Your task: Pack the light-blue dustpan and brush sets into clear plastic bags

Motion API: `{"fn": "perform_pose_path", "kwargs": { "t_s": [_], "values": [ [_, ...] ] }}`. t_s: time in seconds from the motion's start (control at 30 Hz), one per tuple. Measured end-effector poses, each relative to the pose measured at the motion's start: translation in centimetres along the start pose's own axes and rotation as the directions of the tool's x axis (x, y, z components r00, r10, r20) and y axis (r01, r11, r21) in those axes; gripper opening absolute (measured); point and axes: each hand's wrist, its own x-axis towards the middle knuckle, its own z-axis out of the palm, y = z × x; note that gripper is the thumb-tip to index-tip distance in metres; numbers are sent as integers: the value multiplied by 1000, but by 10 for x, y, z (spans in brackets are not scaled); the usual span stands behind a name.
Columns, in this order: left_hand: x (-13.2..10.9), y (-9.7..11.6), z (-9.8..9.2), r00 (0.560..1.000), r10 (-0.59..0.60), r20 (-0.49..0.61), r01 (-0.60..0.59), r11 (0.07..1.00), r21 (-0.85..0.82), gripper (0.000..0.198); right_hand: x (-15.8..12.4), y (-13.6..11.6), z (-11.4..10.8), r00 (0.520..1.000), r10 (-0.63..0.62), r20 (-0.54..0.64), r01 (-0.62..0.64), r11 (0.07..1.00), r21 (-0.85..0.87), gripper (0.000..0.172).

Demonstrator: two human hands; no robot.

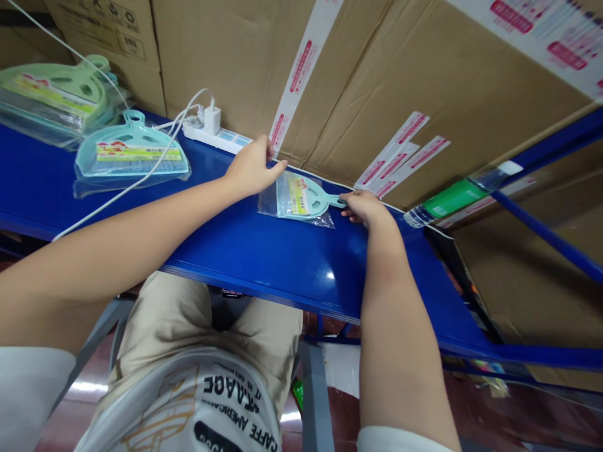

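Observation:
A light blue dustpan [315,199] in a clear plastic bag lies on the blue shelf, with a yellow and white label across its pan. Its handle points right. My right hand [365,207] is closed around the handle's end, fingers partly hidden under the palm. My left hand [254,168] is at the upper left of the bag. Its thumb stretches over the bag's edge, apart from the fingers, and I see nothing held between them. Whether the left hand touches the bag is hard to make out.
Another bagged blue dustpan [134,147] lies to the left, a white cable crossing it. Beyond it are stacked green dustpans [56,94]. A white power strip [217,137] runs along the cardboard boxes [235,56] behind. A green-labelled bottle [455,199] leans at the right.

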Motion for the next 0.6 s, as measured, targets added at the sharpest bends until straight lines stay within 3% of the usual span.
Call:
{"fn": "perform_pose_path", "kwargs": {
  "t_s": [0.07, 0.13, 0.23, 0.37, 0.47, 0.6],
  "values": [
    [0, 2, -4, 999, 28, -32, -28, 1000, -5, 16, -1, 0, 0, 1000, 1, 9, -1, 1000, 4, 21],
    [-1, 4, -6, 998, 48, -29, -48, 999, 0, 26, -1, -1, 0, 1000, 1, 13, -1, 1000, 6, 22],
    [-2, 8, -4, 995, 85, 53, -86, 996, 15, 43, -1, -1, -1, 1000, 1, 13, -1, 1000, 4, 22],
    [-4, 9, 4, 980, 97, 172, -85, 994, -74, 44, 1, 1, -1, 1000, -9, 6, 9, 1000, -2, 18],
    [-3, 3, 6, 984, 89, 155, -68, 988, -139, 46, 3, 2, 0, 1000, -15, 9, 15, 1000, -10, 15],
    [6, -14, 4, 982, 167, 94, -151, 976, -157, 50, 4, 3, 0, 1000, -17, 10, 18, 999, -26, 12]
  ]
}}
